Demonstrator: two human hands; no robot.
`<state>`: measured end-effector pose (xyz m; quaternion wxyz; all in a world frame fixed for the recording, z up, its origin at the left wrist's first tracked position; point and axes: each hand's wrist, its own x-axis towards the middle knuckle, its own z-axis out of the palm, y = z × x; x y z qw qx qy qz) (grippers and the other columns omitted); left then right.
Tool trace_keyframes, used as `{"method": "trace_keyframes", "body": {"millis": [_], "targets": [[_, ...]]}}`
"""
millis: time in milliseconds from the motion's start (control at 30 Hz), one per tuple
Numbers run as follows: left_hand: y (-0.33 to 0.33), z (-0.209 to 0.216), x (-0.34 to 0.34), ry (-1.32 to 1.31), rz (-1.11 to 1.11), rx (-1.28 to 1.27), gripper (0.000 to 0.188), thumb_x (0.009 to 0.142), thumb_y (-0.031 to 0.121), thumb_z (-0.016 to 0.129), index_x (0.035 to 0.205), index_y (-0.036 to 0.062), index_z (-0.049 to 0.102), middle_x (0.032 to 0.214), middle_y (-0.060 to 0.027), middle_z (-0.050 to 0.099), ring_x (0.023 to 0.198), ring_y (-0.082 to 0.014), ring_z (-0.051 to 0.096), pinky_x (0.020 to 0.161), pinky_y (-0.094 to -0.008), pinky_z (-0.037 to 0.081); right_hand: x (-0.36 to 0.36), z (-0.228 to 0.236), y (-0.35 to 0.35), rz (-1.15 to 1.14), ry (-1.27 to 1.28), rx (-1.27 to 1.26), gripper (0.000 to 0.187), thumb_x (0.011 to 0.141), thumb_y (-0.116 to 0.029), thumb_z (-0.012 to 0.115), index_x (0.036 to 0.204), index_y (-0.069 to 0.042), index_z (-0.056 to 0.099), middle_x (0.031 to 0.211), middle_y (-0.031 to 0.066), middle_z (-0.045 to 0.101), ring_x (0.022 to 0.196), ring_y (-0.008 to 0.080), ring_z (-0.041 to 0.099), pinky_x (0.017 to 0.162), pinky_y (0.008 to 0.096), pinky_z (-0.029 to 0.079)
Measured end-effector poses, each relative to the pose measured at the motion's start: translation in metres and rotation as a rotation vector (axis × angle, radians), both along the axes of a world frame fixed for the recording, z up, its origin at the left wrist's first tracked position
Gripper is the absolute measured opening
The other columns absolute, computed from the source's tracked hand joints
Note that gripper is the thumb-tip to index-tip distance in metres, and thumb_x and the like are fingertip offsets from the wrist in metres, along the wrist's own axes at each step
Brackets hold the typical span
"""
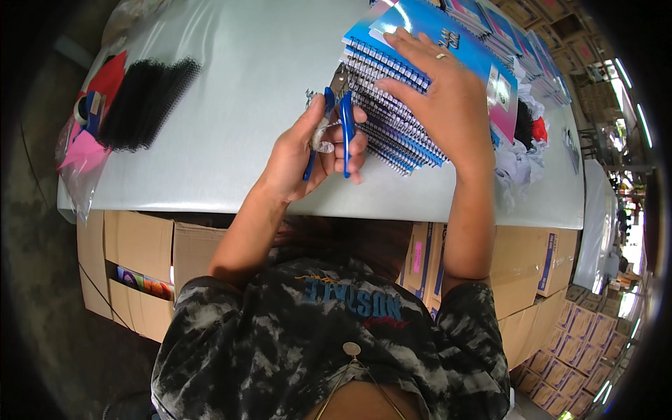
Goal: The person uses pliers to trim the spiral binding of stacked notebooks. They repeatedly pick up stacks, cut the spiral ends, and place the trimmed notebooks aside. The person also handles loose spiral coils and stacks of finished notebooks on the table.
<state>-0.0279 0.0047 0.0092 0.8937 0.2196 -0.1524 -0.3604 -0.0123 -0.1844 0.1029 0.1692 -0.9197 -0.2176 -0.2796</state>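
My left hand (pixel 294 155) is closed around a pair of blue-handled pliers (pixel 347 129). Its handles are spread apart, and the metal jaws point up against the bound edge of a stack of spiral notebooks (pixel 399 91). Something whitish and crumpled is at the palm by the handles; I cannot make out what. Over the stack's blue cover lies my right hand (pixel 451 94), fingers stretched out, a ring on one of them. The notebooks are fanned out in steps, their wire coils facing left and toward me. The jaw tips partly merge with the coils.
Black plastic spiral coils (pixel 148 105) lie at the table's left, next to a clear bag (pixel 82 157) with pink and red pieces. More notebook piles (pixel 500 31) stand at the far right. Crumpled white paper (pixel 519 164) is right of the stack. Cardboard boxes (pixel 140 241) sit below the table's near edge.
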Motion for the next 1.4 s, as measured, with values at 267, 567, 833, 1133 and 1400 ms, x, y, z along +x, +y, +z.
{"method": "trace_keyframes", "body": {"millis": [267, 567, 833, 1133, 1400], "targets": [[0.004, 0.019, 0.002, -0.428, 0.305, 0.822, 0.054, 0.096, 0.049, 0.033, 0.114, 0.0012, 0.050, 0.082, -0.0070, 0.057, 0.072, -0.0184, 0.055, 0.069, -0.0317, 0.047, 0.000, -0.003, 0.002, -0.047, -0.044, -0.090, 0.046, 0.071, -0.023, 0.075, 0.114, -0.016, 0.062, 0.118, 0.0077, 0.061, 0.115, 0.0292, 0.053, 0.094, 0.0374, 0.043], [0.008, 0.016, -0.001, -0.512, 0.374, 1.216, 0.058, 0.096, 0.051, 0.030, 0.114, 0.0003, 0.050, 0.081, -0.0072, 0.057, 0.071, -0.0195, 0.056, 0.065, -0.0295, 0.048, -0.002, -0.003, 0.003, -0.069, -0.016, -0.166, 0.062, 0.069, -0.030, 0.076, 0.126, -0.018, 0.054, 0.128, 0.0080, 0.054, 0.121, 0.0303, 0.048, 0.095, 0.0383, 0.043], [0.010, 0.021, -0.010, 0.123, 0.023, 0.286, 0.063, 0.096, 0.052, 0.024, 0.115, -0.0024, 0.049, 0.085, -0.0116, 0.057, 0.069, -0.0191, 0.057, 0.074, -0.0399, 0.052, -0.012, 0.010, 0.014, -0.084, 0.027, -0.199, 0.068, 0.061, -0.021, 0.079, 0.123, -0.011, 0.055, 0.122, 0.0178, 0.056, 0.116, 0.0314, 0.051, 0.098, 0.0378, 0.040], [0.008, 0.007, -0.005, -0.505, 0.367, 1.148, 0.051, 0.096, 0.048, 0.036, 0.110, 0.0012, 0.052, 0.089, -0.0125, 0.063, 0.082, -0.0259, 0.064, 0.071, -0.0404, 0.049, -0.015, 0.011, 0.018, -0.107, 0.013, -0.276, 0.072, 0.058, -0.019, 0.080, 0.125, -0.011, 0.053, 0.124, 0.0166, 0.054, 0.114, 0.0314, 0.052, 0.096, 0.0375, 0.042], [0.014, 0.005, -0.002, -0.112, 0.153, 0.641, 0.060, 0.095, 0.053, 0.032, 0.117, 0.0003, 0.050, 0.086, -0.0119, 0.060, 0.075, -0.0242, 0.060, 0.067, -0.0343, 0.049, -0.013, 0.010, 0.017, -0.112, 0.003, -0.306, 0.077, 0.056, -0.019, 0.081, 0.126, -0.011, 0.051, 0.125, 0.0153, 0.053, 0.114, 0.0316, 0.051, 0.095, 0.0374, 0.042]]}}
